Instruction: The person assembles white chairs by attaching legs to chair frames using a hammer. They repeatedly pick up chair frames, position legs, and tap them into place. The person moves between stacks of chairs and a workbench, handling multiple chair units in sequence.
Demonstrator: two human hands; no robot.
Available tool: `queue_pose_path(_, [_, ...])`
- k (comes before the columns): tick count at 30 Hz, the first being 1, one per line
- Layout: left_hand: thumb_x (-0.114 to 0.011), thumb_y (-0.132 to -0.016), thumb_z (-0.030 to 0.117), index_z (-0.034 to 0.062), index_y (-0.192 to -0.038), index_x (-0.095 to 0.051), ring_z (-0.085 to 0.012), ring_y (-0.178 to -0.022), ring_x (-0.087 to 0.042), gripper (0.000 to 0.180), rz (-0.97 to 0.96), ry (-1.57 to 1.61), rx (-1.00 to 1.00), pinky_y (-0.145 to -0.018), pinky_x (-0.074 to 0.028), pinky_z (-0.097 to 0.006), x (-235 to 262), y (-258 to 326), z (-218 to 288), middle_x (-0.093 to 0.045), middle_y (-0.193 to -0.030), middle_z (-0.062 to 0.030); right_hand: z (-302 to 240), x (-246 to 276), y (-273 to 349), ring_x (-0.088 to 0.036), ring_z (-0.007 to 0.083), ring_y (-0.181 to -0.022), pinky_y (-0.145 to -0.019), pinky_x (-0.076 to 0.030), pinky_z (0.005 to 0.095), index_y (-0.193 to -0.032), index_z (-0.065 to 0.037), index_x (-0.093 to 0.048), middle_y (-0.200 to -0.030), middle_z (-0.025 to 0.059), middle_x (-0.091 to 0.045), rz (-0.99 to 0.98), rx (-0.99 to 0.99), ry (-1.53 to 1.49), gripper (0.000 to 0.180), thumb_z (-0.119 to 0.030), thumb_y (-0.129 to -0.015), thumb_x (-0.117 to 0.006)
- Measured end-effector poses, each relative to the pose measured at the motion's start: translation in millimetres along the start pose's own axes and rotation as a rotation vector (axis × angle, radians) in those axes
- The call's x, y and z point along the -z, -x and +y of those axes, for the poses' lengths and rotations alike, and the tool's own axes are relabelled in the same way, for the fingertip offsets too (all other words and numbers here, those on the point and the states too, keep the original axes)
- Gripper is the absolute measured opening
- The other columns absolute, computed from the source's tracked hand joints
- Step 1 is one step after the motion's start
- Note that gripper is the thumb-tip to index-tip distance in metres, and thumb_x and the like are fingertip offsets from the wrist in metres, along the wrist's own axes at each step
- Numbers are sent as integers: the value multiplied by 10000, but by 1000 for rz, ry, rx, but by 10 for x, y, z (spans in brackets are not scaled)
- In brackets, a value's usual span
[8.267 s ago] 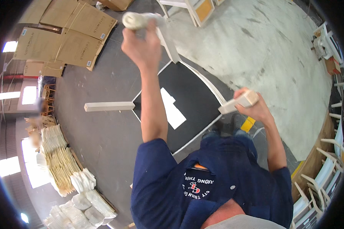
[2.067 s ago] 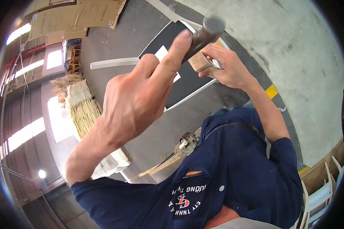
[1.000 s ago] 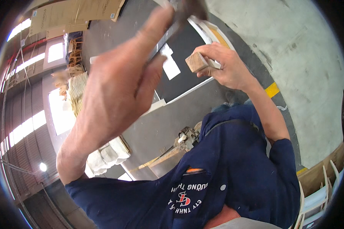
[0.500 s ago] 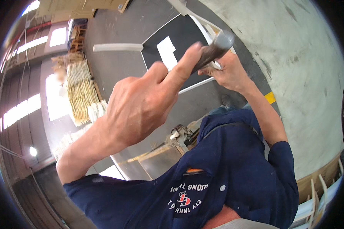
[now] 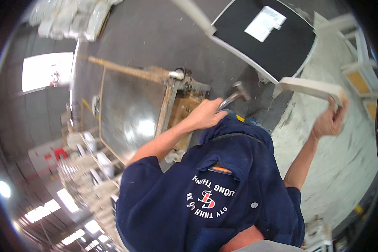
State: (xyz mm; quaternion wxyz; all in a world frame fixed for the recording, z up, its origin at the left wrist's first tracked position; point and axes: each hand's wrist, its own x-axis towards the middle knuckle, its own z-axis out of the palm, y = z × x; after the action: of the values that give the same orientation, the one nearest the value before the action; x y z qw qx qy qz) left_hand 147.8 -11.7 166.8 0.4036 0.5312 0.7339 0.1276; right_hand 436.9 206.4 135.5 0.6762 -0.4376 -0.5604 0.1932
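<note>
My left hand [image 5: 206,114] is closed around the handle of a hammer [image 5: 240,91], held low in front of my waist with its metal head pointing away from me. My right hand [image 5: 331,119] reaches out to the right, its fingers pinching the end of a white leg [image 5: 308,86]. That leg meets the corner of an upturned white piece of furniture with a black underside [image 5: 277,47]. Another white leg [image 5: 196,16] sticks out from its far left corner. A white paper sheet [image 5: 265,23] lies on the black panel.
A metal-topped work table [image 5: 132,107] with a wooden edge stands to my left. White frames [image 5: 362,77] are at the far right, beside a broad pale scuffed surface [image 5: 323,168]. Wrapped stacks [image 5: 69,19] stand at the far left, with white parts piled [image 5: 82,178] nearer.
My left hand has lowered the hammer from in front of the panel toward my waist. My right hand has moved out to the right. The whole view has turned.
</note>
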Motion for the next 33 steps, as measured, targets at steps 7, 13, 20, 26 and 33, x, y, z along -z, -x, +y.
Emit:
queue_pose_path(7, [-567, -797, 48, -64, -767, -517, -218, -433, -535, 126, 425, 1402, 1081, -370, -424, -335, -2037, 857, -2980, -538, -603, -134, -88, 180, -217, -666, 337, -930, -745, -636, 422, -1080, 162, -585, -1045, 252, -647, 143, -91, 84, 259, 27, -864, -633])
queue_pose_path(13, [-554, -754, 118, -92, -773, -567, -307, -498, -638, 211, 782, 1084, 1413, -409, -481, -427, -3048, 707, -4755, -651, -687, -236, -383, 381, -661, -584, 435, -1084, -915, -559, 474, -1216, 204, -432, -1212, 326, -534, -243, -213, 243, 451, -170, -980, -523])
queue_pose_path(20, [-519, -849, 192, 3, -926, -584, -239, -546, -551, 215, 1056, 1411, 1448, -442, -443, -364, -3004, 175, -5764, -561, -667, -97, -247, 834, -1519, -500, 317, -1218, -1056, -459, 393, -1343, 129, -372, -1321, 231, -467, -433, -475, 273, 540, -231, -980, -545])
queue_pose_path(26, [-497, -871, 223, 83, -928, -555, -200, -527, -486, 162, 863, 1561, 1331, -402, -376, -333, -2620, 185, -5040, -511, -689, -71, -150, 713, -989, -527, 238, -1212, -976, -507, 343, -1310, 74, -488, -1319, 158, -518, -292, -414, 360, 383, -68, -956, -522])
queue_pose_path(33, [-613, -808, 199, -19, -1103, -643, -274, -923, -668, 368, 228, 498, 238, -837, -505, -368, -2118, -136, -2906, -696, -974, -167, 137, 669, 609, -614, 166, -988, -806, -509, 295, -1229, -14, -596, -1154, 61, -640, -701, -652, 293, 434, -78, -800, -576])
